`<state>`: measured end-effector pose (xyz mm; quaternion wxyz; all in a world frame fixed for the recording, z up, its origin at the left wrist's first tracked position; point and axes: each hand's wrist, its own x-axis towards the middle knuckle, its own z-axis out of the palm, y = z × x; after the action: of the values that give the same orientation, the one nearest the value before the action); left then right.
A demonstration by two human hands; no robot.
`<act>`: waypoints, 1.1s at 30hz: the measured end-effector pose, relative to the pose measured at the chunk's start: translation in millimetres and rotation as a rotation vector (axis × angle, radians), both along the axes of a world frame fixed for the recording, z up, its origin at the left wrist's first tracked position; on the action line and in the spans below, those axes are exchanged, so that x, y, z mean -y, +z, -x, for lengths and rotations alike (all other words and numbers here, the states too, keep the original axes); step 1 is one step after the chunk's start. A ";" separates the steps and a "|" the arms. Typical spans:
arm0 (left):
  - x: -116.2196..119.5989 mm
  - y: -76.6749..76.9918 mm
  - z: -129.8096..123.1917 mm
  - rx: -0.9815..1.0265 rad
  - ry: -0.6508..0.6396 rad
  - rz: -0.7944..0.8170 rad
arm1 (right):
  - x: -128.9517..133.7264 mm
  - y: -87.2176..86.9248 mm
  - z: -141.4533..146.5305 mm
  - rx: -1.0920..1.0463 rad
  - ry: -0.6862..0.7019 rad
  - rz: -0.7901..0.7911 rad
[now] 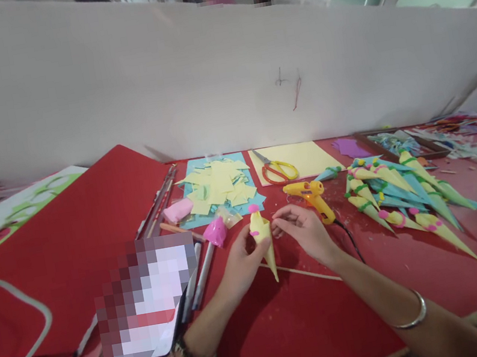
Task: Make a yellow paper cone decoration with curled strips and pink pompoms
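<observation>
My left hand [243, 258] grips a pale yellow paper cone [269, 254], its pointed tip hanging down. A pink ball tops the cone, with another pink bit on its side. Just right of the cone's open rim is my right hand [302, 230], thumb and fingers drawn together; whatever may be between the fingertips is too small to make out. Behind that hand lies a yellow glue gun [310, 194] with a black cord. A pile of finished yellow and blue paper cones [393, 186] with pink and green trim rests to the right.
Yellow paper pieces [221, 184] lie on blue sheets at the back. Scissors [277, 169] rest on a cream sheet [310, 157]. Pink packets [215, 233] and a lit phone [158, 301] are to the left. A grey partition [205, 86] closes off the red table's far side.
</observation>
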<state>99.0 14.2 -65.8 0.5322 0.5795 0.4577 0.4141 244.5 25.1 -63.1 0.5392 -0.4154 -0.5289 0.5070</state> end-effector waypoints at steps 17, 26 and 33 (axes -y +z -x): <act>5.4 1.5 -3.1 -0.021 -0.020 -0.093 | 11.9 5.1 6.7 0.263 -0.016 -0.266; 7.5 5.0 -3.4 -0.043 -0.041 -0.057 | 12.7 7.1 6.6 0.283 0.023 -0.284; 10.1 8.6 -4.0 -0.020 -0.052 -0.013 | 12.9 8.4 6.4 0.281 0.011 -0.269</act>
<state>103.0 4.1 -57.2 0.5346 0.5984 0.4452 0.3974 238.2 12.3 -54.6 0.5080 -0.4032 -0.6642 0.3718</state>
